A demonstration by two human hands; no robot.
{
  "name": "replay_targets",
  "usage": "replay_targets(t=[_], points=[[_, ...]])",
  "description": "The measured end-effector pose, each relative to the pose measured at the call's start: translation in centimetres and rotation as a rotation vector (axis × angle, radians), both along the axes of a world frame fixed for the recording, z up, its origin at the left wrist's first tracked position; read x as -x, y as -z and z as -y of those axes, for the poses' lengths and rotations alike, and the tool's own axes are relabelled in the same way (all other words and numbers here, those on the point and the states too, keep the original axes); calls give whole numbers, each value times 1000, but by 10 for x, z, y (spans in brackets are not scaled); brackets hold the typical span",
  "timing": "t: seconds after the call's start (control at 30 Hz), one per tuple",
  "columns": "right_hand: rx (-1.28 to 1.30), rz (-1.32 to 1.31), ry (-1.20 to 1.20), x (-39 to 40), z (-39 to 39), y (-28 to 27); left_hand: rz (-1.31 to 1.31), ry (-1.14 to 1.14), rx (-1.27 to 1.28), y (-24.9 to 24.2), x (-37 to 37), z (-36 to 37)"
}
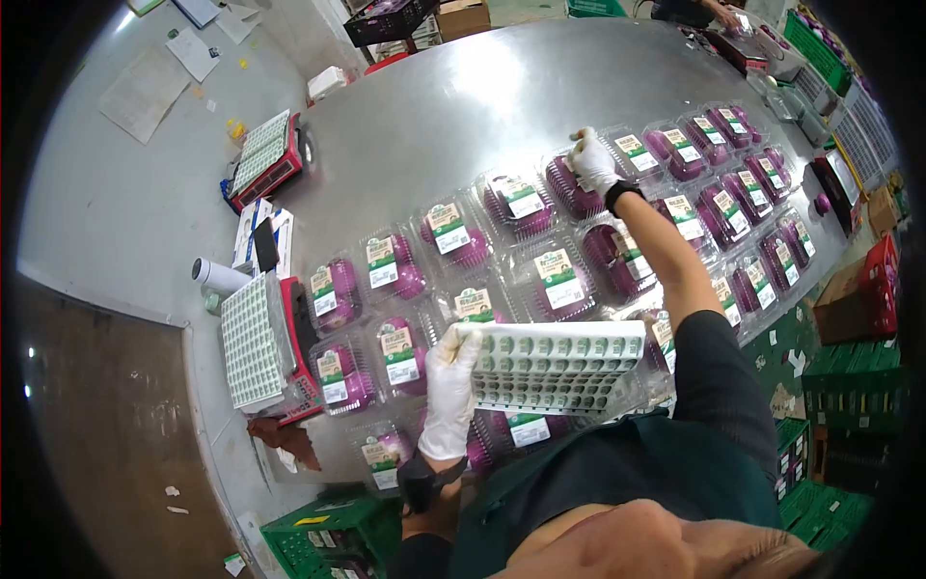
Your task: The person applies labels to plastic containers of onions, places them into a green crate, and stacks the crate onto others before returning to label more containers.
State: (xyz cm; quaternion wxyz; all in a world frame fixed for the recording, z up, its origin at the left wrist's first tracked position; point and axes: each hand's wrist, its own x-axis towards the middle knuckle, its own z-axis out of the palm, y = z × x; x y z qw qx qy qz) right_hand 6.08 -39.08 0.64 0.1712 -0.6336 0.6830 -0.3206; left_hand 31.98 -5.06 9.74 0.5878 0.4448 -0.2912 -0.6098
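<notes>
Metal, grey and shiny, forms the desk (386,145). At its left edge, toward the far corner, is a red device (265,164) topped by a sheet of small labels. Nearer along the same edge are a white box (280,227) with a dark phone (265,243) on it, a white bottle (220,275) lying on its side, and a second red device (301,352), also beside a label sheet (253,343). A green crate (328,531) is below the near left corner.

Clear plastic packs (394,265) of purple produce, most with a visible green-and-white label, lie in rough rows from the near left part of the desk to its right side.

The left hand (453,386), in a white glove with a dark band at the wrist, holds a tilted white label stack (558,367) above the near packs. Its fingers are closed on the stack's left end.

The right hand (593,164), also gloved, is at a pack (576,188) in the far row. Its fingers are bent and narrow, over the pack's upper part; whether they pinch anything cannot be told.

At the right edge is a dark device (837,188), with a purple piece (822,204) just beside it. Beyond the far right corner, a co-worker's hand (723,13) is near some containers. Green crates (854,386) are stacked beyond the near right edge.
</notes>
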Motion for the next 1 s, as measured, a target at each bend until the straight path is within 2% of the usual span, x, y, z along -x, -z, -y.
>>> replay_targets(t=[0.07,0.1,0.13,0.2,0.27,0.33,0.43,0.47,0.5,0.53,0.57,0.6,0.63,0.67,0.73,0.83,0.93,1.0], points=[[105,-334,67,1,13,16,16,-48,-1,1,3,2],[151,-386,86,7,11,5,6,-74,-7,1,7,3],[158,-336,213,20,21,0,-2,-102,-12,0,12,3],[115,-233,321,64,33,-9,-20,-153,-17,6,24,4],[-149,-197,303,102,57,-2,-16,-219,-17,11,42,8],[-185,-359,326,112,58,-2,29,-242,-1,17,61,13],[3,-269,295,137,57,-9,20,-272,-34,9,94,13],[73,-76,78,150,46,-14,52,-244,-3,2,103,14],[-17,326,-238,155,17,-27,99,-297,-2,4,111,15],[-129,574,-549,156,-23,-46,152,-352,-18,6,116,11],[-332,665,-727,152,-78,-84,499,-329,108,3,123,9],[-354,695,-921,154,-124,-107,470,-320,121,2,129,7],[-607,733,-948,150,-168,-133,441,-311,135,1,136,6],[-384,729,-1121,151,-190,-123,30,-338,63,4,144,9],[-500,704,-811,152,-225,-122,-11,-373,87,11,150,4],[-406,785,-671,154,-239,-108,1,-371,129,-9,167,5],[-487,923,-527,159,-259,-117,15,-180,19,-13,157,-6],[-428,1018,-534,156,-270,-115,46,-140,77,-7,147,-10]])
